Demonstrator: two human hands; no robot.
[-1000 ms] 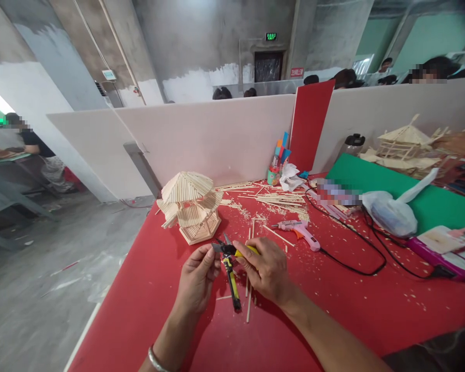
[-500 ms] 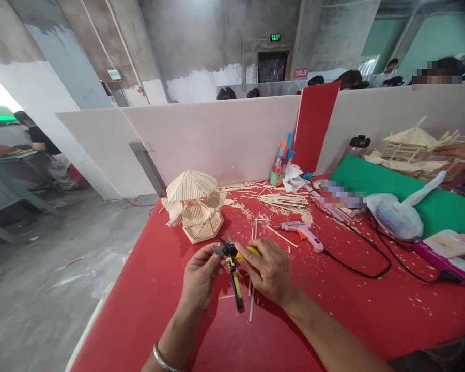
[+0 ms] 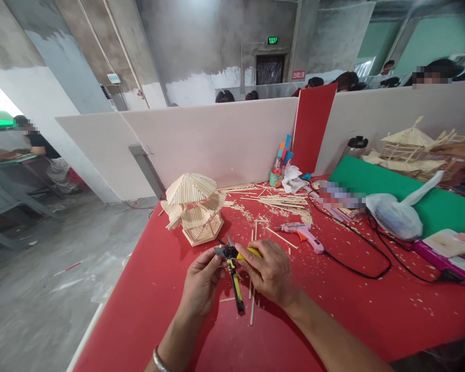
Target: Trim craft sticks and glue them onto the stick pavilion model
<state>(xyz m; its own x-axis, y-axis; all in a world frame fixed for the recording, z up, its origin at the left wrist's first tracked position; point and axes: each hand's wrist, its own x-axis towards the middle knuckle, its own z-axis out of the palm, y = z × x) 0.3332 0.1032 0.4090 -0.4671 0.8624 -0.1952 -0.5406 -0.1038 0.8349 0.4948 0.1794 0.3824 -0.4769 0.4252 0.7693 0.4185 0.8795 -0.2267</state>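
Observation:
My right hand point(image 3: 269, 268) is closed on a yellow handle of hand shears point(image 3: 237, 281) with a dark blade and black-and-yellow handles. The handles stand apart, the other one pointing down toward me. Beside the blade, the thumb and fingers of my left hand point(image 3: 203, 276) are pinched together; whatever they hold is too small or hidden to make out. Just beyond my hands stands a small pavilion model point(image 3: 196, 206) of pale wooden sticks with a layered roof and hexagonal base. Loose thin sticks point(image 3: 252, 307) lie beneath and beside the shears.
A pink glue gun point(image 3: 304, 235) lies right of my hands, its black cord trailing right. Stick piles point(image 3: 282, 200) and shavings cover the red table's back. Behind are a tin of tools point(image 3: 276, 177) and a white partition point(image 3: 217, 139). A plastic bag point(image 3: 395, 212) rests at right.
The view has shifted very slightly. My hands and the shears keep almost the same pose beside each other. At far right, another person's hand has moved a little by a second stick model.

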